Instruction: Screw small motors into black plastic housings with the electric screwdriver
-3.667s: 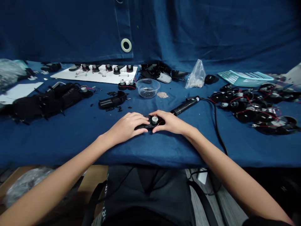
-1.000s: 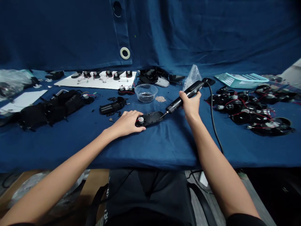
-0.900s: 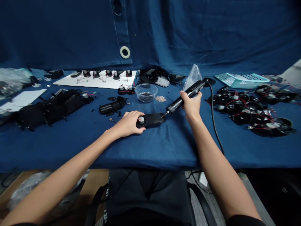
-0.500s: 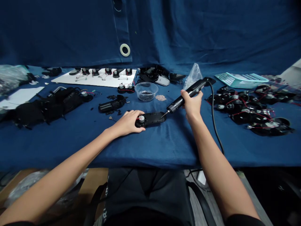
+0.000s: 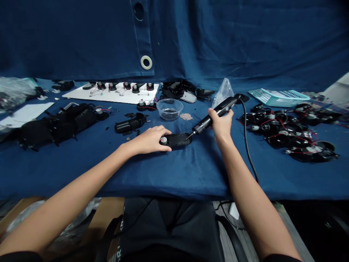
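Observation:
A black oblong plastic shell (image 5: 177,139) with a small silver motor (image 5: 164,139) at its left end lies on the blue cloth in front of me. My left hand (image 5: 148,139) rests on the shell's left end, its fingers curled round the part by the motor. My right hand (image 5: 221,123) is wrapped round a black corded electric screwdriver (image 5: 215,114), tilted down to the left. The screwdriver's bit touches the right end of the shell.
A clear bowl (image 5: 170,108) and a small heap of screws (image 5: 186,116) lie behind the shell. Black parts (image 5: 61,122) lie at left, wired black parts (image 5: 289,129) at right, with a teal basket (image 5: 278,96), a plastic bag (image 5: 222,91) and a white board (image 5: 114,92) further back.
Since 3.7 s ago my right hand has left the shell and taken up the screwdriver. Over the last second its bit stays at the shell's right end; my left hand keeps its hold.

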Demonstrator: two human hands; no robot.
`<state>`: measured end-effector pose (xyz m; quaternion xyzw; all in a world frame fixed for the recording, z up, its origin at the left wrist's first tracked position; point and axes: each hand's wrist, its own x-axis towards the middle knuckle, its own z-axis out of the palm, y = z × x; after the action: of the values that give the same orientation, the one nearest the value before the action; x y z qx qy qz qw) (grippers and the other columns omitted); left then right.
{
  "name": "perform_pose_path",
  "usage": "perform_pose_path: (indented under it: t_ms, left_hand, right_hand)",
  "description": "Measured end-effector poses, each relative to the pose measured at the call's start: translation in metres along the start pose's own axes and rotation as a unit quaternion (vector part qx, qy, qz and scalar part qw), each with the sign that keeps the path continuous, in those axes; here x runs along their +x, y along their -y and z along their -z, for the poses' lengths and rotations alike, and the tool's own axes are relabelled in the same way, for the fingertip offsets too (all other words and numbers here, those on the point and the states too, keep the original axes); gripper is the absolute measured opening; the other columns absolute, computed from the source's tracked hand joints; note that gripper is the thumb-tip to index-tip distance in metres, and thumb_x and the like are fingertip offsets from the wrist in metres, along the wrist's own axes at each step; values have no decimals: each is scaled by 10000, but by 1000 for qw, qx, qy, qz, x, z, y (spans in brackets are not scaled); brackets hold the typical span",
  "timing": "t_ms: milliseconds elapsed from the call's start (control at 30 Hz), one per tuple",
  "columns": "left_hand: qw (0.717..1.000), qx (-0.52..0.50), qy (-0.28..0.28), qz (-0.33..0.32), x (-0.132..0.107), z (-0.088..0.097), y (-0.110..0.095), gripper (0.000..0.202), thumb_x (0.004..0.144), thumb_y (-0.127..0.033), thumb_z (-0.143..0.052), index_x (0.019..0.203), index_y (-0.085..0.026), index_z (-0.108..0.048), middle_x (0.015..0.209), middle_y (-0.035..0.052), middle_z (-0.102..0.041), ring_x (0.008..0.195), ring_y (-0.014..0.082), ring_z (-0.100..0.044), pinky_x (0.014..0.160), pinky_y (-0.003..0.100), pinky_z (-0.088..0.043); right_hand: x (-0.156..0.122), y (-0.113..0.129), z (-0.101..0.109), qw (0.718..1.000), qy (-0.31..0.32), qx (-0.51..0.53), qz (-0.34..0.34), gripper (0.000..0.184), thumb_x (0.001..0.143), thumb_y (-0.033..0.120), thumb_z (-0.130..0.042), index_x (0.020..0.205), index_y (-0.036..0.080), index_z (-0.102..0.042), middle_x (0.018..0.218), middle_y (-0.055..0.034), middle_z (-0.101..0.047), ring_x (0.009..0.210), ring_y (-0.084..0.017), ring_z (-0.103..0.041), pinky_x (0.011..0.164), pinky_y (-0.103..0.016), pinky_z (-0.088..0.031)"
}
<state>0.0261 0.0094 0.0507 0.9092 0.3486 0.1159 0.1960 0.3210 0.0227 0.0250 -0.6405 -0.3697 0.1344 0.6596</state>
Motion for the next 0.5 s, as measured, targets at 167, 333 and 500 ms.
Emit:
perform_pose_path:
  t_ms: [167, 333, 500]
  left_hand:
    - [1000, -3, -10, -11, 2, -10, 3, 603, 798, -507, -646, 1302, -198, -531, 1289, 83, -553, 1173, 242, -549, 1016, 357, -423]
    - [977, -25, -212, -6, -44, -5, -8, 482, 902, -486, -496, 1291, -204, -539, 1378, 88, -523, 1289, 243, -474, 1095, 393, -384]
    - [792, 54, -540, 280, -165, -51, 8, 415, 811, -401, -256, 737, -335, -659, 787, 48, -643, 962, 312, -612, 843, 504, -482]
  right_hand:
    - [-1, 1, 1, 1000, 0, -2, 14, 825, 695, 504, -719, 1374, 194, -370, 1097, -108, -595, 1020, -271, -626, 781, -426, -569]
    - [-2, 2, -1, 1000, 8, -5, 5, 846, 693, 498, -726, 1380, 173, -354, 1114, -129, -592, 1066, -292, -612, 792, -429, -567]
    - [-3, 8, -1, 1000, 11, 6, 4, 836, 698, 510, -718, 1376, 182, -355, 1124, -133, -592, 1034, -296, -624, 762, -440, -573]
